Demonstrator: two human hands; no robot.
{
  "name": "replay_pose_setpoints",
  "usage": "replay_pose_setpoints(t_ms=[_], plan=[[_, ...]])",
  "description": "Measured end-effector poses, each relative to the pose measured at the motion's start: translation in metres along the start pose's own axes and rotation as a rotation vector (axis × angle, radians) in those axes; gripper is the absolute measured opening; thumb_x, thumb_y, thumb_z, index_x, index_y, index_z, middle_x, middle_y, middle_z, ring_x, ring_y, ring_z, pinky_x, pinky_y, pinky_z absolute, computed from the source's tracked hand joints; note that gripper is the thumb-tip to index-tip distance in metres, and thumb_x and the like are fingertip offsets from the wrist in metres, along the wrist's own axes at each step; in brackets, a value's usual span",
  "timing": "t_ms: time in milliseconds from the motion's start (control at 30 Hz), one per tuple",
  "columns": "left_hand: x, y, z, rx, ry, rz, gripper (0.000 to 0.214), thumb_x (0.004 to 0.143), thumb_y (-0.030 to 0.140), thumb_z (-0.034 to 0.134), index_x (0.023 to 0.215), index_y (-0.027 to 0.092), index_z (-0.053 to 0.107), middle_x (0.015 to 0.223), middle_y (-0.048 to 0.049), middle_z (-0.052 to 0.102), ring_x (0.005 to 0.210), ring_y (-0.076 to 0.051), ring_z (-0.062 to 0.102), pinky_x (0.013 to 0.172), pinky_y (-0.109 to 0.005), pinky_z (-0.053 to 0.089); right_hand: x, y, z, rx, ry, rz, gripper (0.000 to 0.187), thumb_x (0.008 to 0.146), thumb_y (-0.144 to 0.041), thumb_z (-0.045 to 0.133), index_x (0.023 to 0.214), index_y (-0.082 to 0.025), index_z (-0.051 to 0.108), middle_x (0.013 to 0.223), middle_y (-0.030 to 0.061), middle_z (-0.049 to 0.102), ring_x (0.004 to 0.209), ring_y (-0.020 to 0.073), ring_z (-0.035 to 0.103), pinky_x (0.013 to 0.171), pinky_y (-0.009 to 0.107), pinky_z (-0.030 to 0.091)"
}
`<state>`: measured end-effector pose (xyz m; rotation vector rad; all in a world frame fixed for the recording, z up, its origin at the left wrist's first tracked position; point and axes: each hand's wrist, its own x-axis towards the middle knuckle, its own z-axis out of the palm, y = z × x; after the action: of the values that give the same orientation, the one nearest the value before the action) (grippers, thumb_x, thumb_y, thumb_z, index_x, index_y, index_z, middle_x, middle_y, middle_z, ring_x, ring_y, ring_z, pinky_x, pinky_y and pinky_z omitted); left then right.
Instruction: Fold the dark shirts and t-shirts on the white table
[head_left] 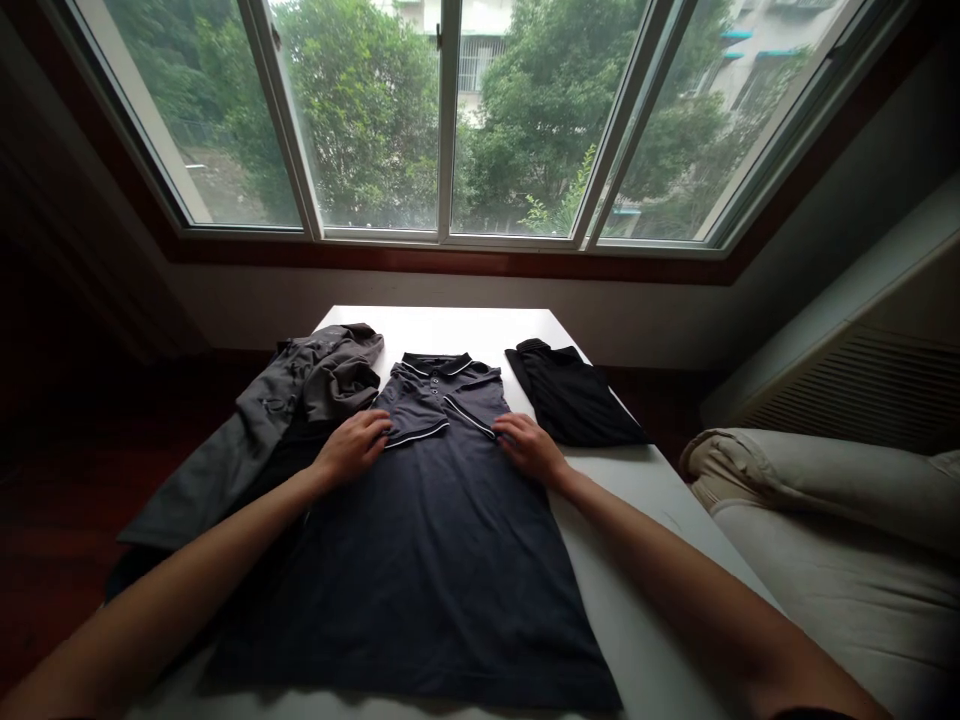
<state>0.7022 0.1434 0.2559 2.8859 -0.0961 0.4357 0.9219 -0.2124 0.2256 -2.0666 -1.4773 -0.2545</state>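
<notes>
A dark navy polo shirt [450,560] lies front up on the white table [450,325], its collar [436,364] at the far end and its hem toward me. Both short sleeves with white-edged cuffs are folded inward across the chest. My left hand [356,445] rests at the shirt's left side, fingers apart and touching the folded sleeve [418,434]. On the opposite side, my right hand [529,447] lies with its fingers spread over the other sleeve's cuff and the shirt's edge. Neither palm's underside shows.
Left of the shirt, a rumpled grey garment [262,410] hangs over the table's edge with darker cloth beneath. A folded black garment [574,395] lies at the right edge. A pale cushioned seat [840,530] stands beside the table, and a wide window [446,120] is behind it.
</notes>
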Motion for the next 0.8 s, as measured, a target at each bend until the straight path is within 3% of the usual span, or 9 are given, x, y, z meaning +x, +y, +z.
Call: replay_pose_setpoints(t_ms=[67, 167, 300, 433, 533, 700, 800], plan=[[-0.054, 0.003, -0.018, -0.013, -0.095, 0.103, 0.038, 0.098, 0.021, 0.051, 0.133, 0.027, 0.066, 0.146, -0.0059, 0.059, 0.134, -0.025, 0.056, 0.118, -0.043, 0.044, -0.043, -0.016, -0.019, 0.013, -0.069, -0.068, 0.034, 0.098, -0.016, 0.054, 0.128, -0.026, 0.067, 0.133, 0.0091, 0.066, 0.131, 0.0266, 0.056, 0.112, 0.049, 0.050], [-0.130, 0.006, -0.036, 0.032, -0.172, 0.144, 0.056, 0.090, 0.006, 0.050, 0.138, 0.030, 0.063, 0.150, -0.0020, 0.058, 0.136, -0.023, 0.056, 0.118, -0.041, 0.046, -0.097, -0.042, -0.046, 0.033, -0.188, -0.089, 0.037, 0.095, -0.011, 0.055, 0.127, -0.027, 0.066, 0.140, 0.0081, 0.063, 0.140, 0.0273, 0.050, 0.116, 0.050, 0.046], [-0.196, 0.009, -0.058, 0.103, -0.246, 0.235, 0.073, 0.087, 0.000, 0.048, 0.150, 0.036, 0.054, 0.157, 0.0019, 0.053, 0.141, -0.022, 0.053, 0.122, -0.043, 0.041, -0.141, -0.073, -0.082, 0.102, -0.309, -0.023, 0.037, 0.095, -0.011, 0.054, 0.127, -0.026, 0.066, 0.149, 0.0084, 0.058, 0.144, 0.0263, 0.048, 0.118, 0.048, 0.045], [-0.221, 0.016, -0.085, 0.119, -0.281, 0.251, 0.076, 0.088, 0.003, 0.051, 0.154, 0.040, 0.049, 0.158, 0.0034, 0.051, 0.141, -0.021, 0.054, 0.121, -0.039, 0.043, -0.163, -0.094, -0.106, 0.111, -0.415, -0.046, 0.062, 0.089, -0.026, 0.071, 0.148, -0.030, 0.055, 0.161, 0.0097, 0.044, 0.151, 0.0317, 0.038, 0.123, 0.053, 0.037], [-0.226, 0.019, -0.100, 0.075, -0.331, 0.233, 0.077, 0.088, 0.005, 0.053, 0.154, 0.044, 0.048, 0.156, 0.0050, 0.052, 0.141, -0.022, 0.055, 0.122, -0.039, 0.041, -0.172, -0.103, -0.097, 0.050, -0.399, -0.134, 0.076, 0.085, -0.030, 0.075, 0.156, -0.030, 0.048, 0.165, 0.0120, 0.039, 0.152, 0.0336, 0.036, 0.125, 0.058, 0.031], [-0.233, 0.022, -0.111, 0.054, -0.361, 0.201, 0.084, 0.085, 0.003, 0.052, 0.158, 0.043, 0.041, 0.160, 0.0030, 0.046, 0.146, -0.024, 0.048, 0.125, -0.046, 0.034, -0.172, -0.111, -0.060, -0.023, -0.201, -0.228, 0.057, 0.088, -0.007, 0.059, 0.142, -0.026, 0.062, 0.149, 0.0121, 0.058, 0.141, 0.0264, 0.051, 0.121, 0.052, 0.039], [-0.237, 0.025, -0.109, 0.104, -0.369, 0.195, 0.084, 0.083, 0.008, 0.058, 0.159, 0.037, 0.041, 0.164, -0.0009, 0.041, 0.150, -0.028, 0.043, 0.125, -0.050, 0.033, -0.167, -0.118, -0.053, 0.041, -0.137, -0.262, 0.046, 0.088, -0.001, 0.049, 0.124, -0.022, 0.069, 0.132, 0.0107, 0.069, 0.131, 0.0227, 0.060, 0.116, 0.046, 0.047]])
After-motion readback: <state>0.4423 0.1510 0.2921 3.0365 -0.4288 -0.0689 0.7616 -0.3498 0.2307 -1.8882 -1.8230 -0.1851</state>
